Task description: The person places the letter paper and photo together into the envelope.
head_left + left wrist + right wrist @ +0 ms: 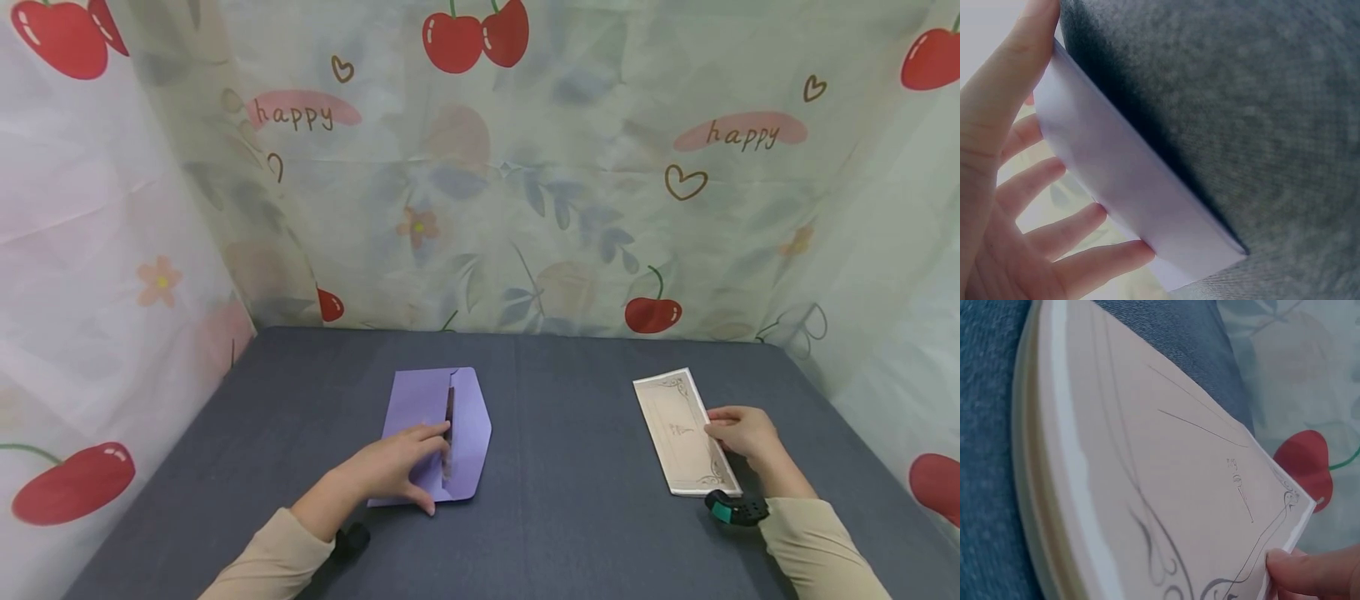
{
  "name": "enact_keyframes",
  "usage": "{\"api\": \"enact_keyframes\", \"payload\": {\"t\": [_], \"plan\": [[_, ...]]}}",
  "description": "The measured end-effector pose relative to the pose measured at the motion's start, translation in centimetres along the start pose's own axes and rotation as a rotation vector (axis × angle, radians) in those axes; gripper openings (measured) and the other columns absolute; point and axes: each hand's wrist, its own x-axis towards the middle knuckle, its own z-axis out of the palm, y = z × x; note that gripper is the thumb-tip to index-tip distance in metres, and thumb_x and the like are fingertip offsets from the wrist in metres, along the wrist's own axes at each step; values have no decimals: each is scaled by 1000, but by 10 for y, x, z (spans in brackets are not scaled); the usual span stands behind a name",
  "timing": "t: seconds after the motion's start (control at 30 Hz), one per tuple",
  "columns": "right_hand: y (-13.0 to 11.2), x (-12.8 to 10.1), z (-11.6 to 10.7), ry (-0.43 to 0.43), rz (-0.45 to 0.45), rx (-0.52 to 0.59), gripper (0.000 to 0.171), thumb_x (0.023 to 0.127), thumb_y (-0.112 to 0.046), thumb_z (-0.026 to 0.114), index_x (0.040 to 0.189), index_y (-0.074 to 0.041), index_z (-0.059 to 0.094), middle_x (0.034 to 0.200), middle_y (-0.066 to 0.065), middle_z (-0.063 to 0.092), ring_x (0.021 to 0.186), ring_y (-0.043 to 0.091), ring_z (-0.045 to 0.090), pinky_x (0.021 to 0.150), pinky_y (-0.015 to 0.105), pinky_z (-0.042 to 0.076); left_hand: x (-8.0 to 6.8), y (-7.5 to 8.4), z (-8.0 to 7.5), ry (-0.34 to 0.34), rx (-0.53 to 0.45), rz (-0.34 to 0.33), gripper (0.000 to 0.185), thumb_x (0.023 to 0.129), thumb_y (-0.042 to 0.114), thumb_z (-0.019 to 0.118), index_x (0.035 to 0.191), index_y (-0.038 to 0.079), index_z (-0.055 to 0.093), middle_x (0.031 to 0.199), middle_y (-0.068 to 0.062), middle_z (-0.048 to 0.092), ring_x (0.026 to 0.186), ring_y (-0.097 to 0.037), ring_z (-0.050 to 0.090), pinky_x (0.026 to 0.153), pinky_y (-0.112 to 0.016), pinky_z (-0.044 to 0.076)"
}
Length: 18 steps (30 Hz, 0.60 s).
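Note:
On the left half of the table lies a purple envelope [416,392], its flap [472,433] spread out to the right and a dark strip showing along its opening. My left hand [397,462] rests on it, with fingertips at the opening and the thumb by the near edge. The left wrist view shows the fingers spread and fairly straight against the pale purple envelope [1122,175]. My right hand [746,433] pinches the right edge of a cream card [678,433] with scrollwork corners. Close up, the card [1166,462] looks folded or layered, with the thumb on its face.
A dark grey cloth covers the table [555,533]. A patterned curtain [510,233] with cherries and "happy" prints encloses the back and sides. Black bands with camera units [735,508] sit at the wrists.

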Motion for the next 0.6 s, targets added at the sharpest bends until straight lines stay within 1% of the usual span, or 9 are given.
{"api": "enact_keyframes", "payload": {"t": [0.27, 0.4, 0.5, 0.6], "plan": [[-1, -2, -3, 3, 9, 36, 40, 87, -8, 57, 121, 14, 50, 104, 30, 62, 69, 11, 59, 59, 28, 49, 0, 0, 0, -2, -10, -6, 60, 64, 45, 80, 109, 15, 54, 146, -16, 40, 130, -43, 41, 105, -52, 37], [26, 26, 7, 35, -3, 16, 41, 89, -14, 58, 123, 8, 51, 111, 28, 62, 75, 14, 63, 62, 28, 52, 0, 0, 0, -6, -14, -9, 60, 64, 45, 80, 110, 16, 54, 146, -15, 40, 131, -43, 41, 105, -52, 37], [46, 50, 14, 52, -19, 15, 43, 90, -19, 60, 125, 4, 52, 115, 27, 61, 81, 18, 65, 66, 32, 55, 0, 0, 0, -9, -19, -11, 60, 65, 45, 80, 110, 16, 54, 147, -15, 39, 131, -42, 41, 105, -52, 37], [47, 56, 17, 58, -35, 19, 44, 90, -21, 60, 126, 3, 52, 116, 26, 61, 84, 18, 65, 69, 33, 56, 0, 0, 0, -8, -19, -10, 59, 65, 45, 80, 109, 16, 54, 146, -15, 40, 131, -42, 41, 105, -52, 38]]}}
